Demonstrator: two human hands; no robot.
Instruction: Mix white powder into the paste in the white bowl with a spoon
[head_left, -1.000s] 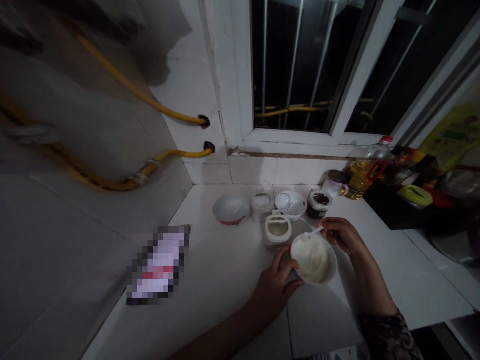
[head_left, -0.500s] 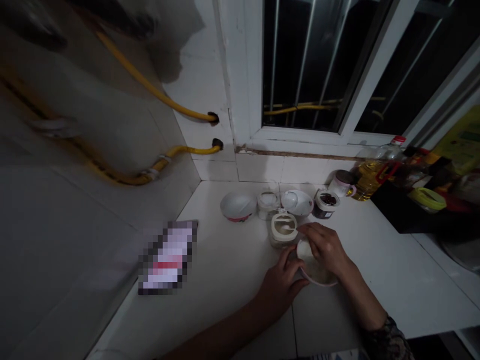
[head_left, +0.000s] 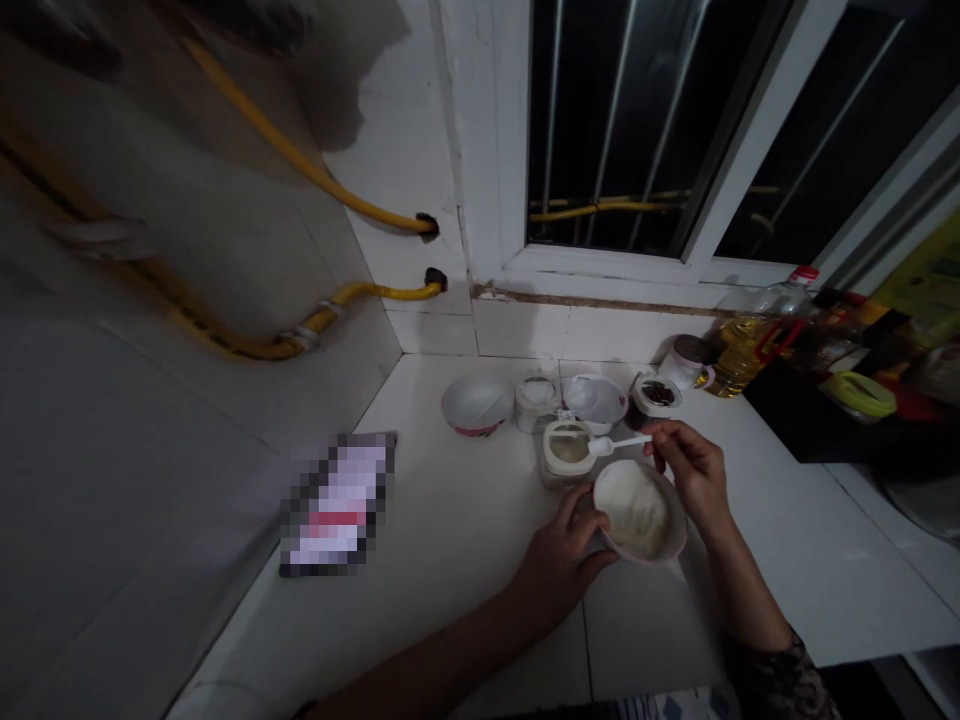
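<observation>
My left hand [head_left: 561, 557] grips the near left rim of a white bowl [head_left: 640, 509] of pale powder, tilted a little on the white counter [head_left: 450, 540]. My right hand [head_left: 691, 470] pinches the handle of a small white spoon [head_left: 619, 443]. The spoon's head hovers between the bowl and an open white seasoning jar [head_left: 568, 452] just behind it.
Behind the jar stand an empty white bowl [head_left: 477, 404], a small white jar [head_left: 537, 401], another white bowl [head_left: 596, 400] and a jar of dark red contents [head_left: 656, 395]. An oil bottle [head_left: 742, 345] and a mug [head_left: 687, 362] stand at the right. A flat packet [head_left: 337, 500] lies left.
My right hand dipped the spoon toward the seasoning jar, then drew back to the right; the spoon's head now hangs between jar and bowl. My left hand has stayed on the bowl.
</observation>
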